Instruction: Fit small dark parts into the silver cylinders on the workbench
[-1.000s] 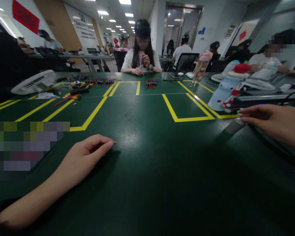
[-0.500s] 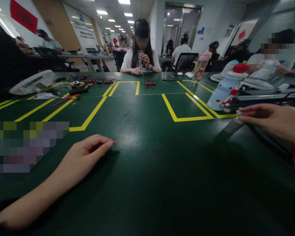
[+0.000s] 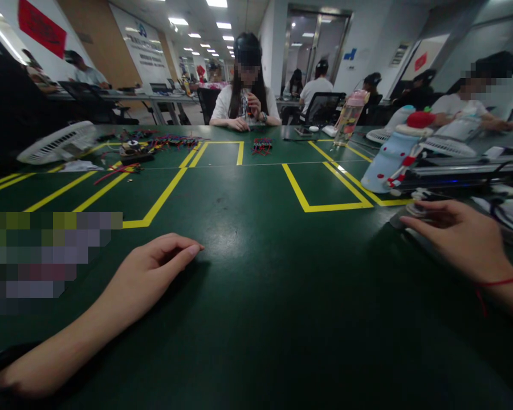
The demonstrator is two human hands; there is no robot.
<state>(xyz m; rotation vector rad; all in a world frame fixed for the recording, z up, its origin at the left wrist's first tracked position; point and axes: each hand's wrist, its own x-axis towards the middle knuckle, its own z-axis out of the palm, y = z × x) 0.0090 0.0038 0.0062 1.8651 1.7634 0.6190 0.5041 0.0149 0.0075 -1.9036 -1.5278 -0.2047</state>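
My left hand (image 3: 151, 273) rests palm down on the green table (image 3: 256, 273), fingers loosely curled, holding nothing. My right hand (image 3: 457, 236) lies at the right side of the table with its fingertips on a small grey cylindrical object (image 3: 404, 215) that lies on the mat. A red string is tied round my right wrist. I cannot tell whether the fingers grip the grey object or only touch it.
Yellow tape boxes (image 3: 325, 188) mark the mat. A blue bottle with a red cap (image 3: 393, 156) lies at the right, a clear pink-lidded bottle (image 3: 349, 117) stands behind it. A white fan (image 3: 57, 142) and coloured wires (image 3: 263, 145) lie farther off. A person (image 3: 245, 91) sits opposite.
My right hand has moved toward me and lower on the table, with its fingertips still at the grey object. My left hand has stayed where it was.
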